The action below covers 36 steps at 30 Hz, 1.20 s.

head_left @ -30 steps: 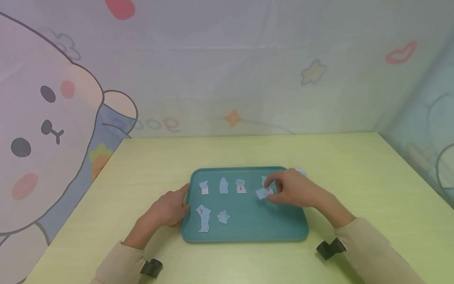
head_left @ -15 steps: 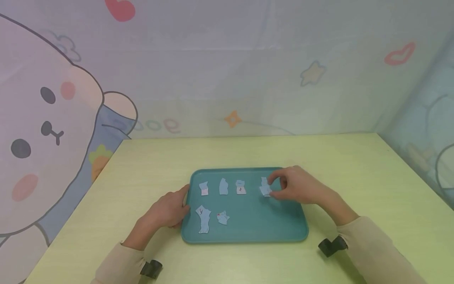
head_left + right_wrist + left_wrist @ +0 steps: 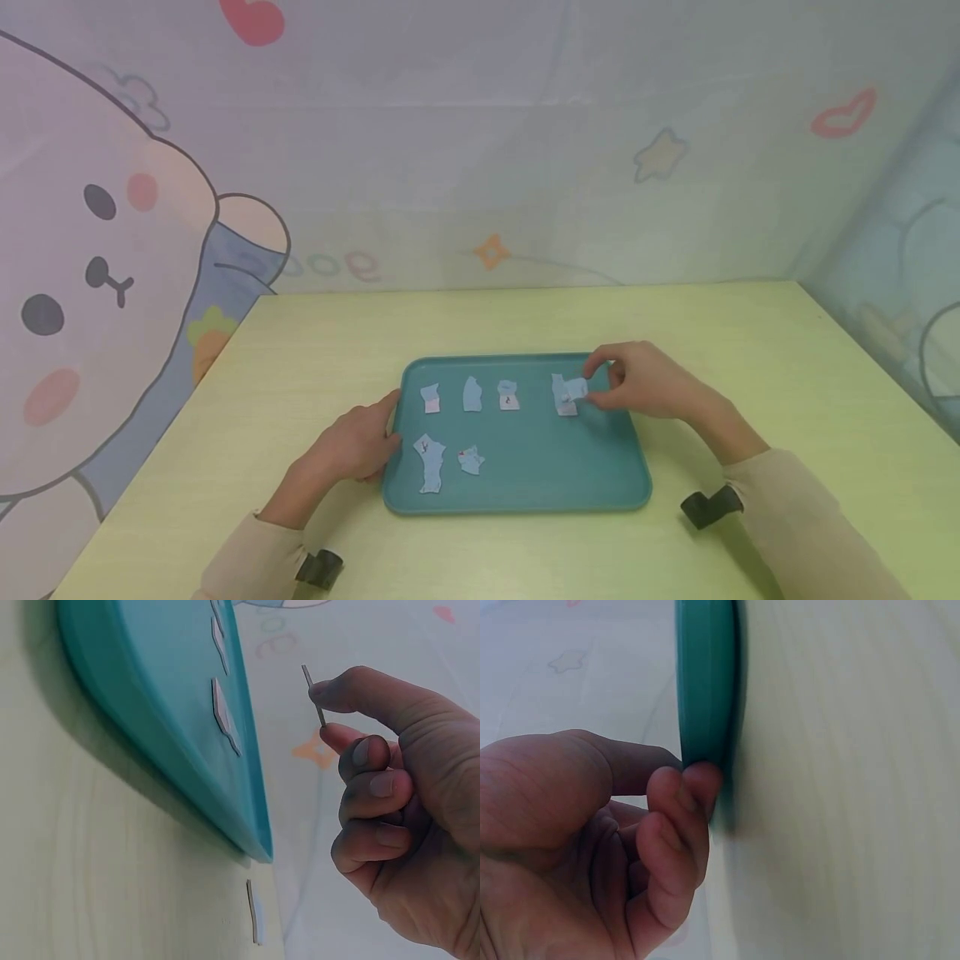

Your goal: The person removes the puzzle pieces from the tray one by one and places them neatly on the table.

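Observation:
My left hand (image 3: 360,440) grips the left rim of a teal tray (image 3: 540,483); in the left wrist view, its fingertips and thumb meet at the rim. Over the tray's back right, my right hand (image 3: 647,379) pinches a small light-blue puzzle piece (image 3: 576,389) between thumb and index finger. Seen edge-on in the right wrist view, this thin puzzle piece (image 3: 313,695) is off the tray, with the other fingers curled in. Just under it, another puzzle piece (image 3: 558,393) lies on the tray, partly covered in the head view.
Several irregular light-blue pieces lie apart on the tray, among them a long one (image 3: 431,467) and a small one (image 3: 471,460) at the front left. Outside the tray, one loose piece (image 3: 256,913) lies on the pale yellow table (image 3: 525,558).
My right hand has drawn back to the right and slightly away from me with the pinched puzzle piece, which has turned. The left hand and tray stay in place.

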### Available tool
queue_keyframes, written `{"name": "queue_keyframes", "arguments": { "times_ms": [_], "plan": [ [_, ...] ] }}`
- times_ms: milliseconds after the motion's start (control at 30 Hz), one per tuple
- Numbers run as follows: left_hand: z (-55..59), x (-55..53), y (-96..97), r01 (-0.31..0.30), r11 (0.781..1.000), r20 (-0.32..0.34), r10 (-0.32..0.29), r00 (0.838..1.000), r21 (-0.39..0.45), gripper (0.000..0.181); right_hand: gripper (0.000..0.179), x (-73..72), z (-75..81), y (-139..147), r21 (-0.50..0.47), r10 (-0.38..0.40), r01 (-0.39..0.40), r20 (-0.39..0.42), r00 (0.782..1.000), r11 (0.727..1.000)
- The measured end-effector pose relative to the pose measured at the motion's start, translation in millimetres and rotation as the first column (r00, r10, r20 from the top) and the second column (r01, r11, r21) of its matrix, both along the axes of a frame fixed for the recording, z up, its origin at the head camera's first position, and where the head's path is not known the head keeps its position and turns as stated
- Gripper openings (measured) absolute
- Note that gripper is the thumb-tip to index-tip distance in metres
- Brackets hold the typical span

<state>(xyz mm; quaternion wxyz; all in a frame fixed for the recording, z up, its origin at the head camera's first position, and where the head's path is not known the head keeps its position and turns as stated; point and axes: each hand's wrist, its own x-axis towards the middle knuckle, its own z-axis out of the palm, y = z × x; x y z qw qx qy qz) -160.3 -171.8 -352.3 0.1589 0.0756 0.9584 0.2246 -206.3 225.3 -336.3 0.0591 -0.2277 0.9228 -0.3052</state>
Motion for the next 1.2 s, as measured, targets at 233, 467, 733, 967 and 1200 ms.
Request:
{"name": "queue_keyframes", "arguments": {
  "times_ms": [233,467,733,967,1200],
  "plan": [
    [-0.4,0.7,-0.6,0.005,1.0,-0.01,-0.005,1.0,0.003,0.069,0.028,-7.9,-3.9,11,0.017,-0.059,0.058,0.048,0.997,0.998],
    [0.1,1.0,-0.8,0.004,1.0,-0.005,-0.004,1.0,0.005,0.07,0.03,-11.1,-5.4,21,0.012,-0.095,0.095,0.066,0.993,0.995],
    [-0.2,1.2,-1.4,0.011,1.0,-0.003,-0.011,1.0,0.005,0.07,0.029,-16.0,-6.5,35,0.016,-0.146,0.146,0.078,0.986,0.989],
    [0.4,0.5,-1.0,0.009,1.0,0.003,-0.009,1.0,0.01,0.07,0.028,-15.7,-2.3,48,-0.013,-0.175,0.177,0.082,0.981,0.984],
    [0.4,0.1,-1.1,0.015,1.0,-0.003,-0.015,1.0,0.012,0.07,0.026,-14.8,1.0,61,-0.023,-0.199,0.199,0.029,0.98,0.98]
  ]
}}
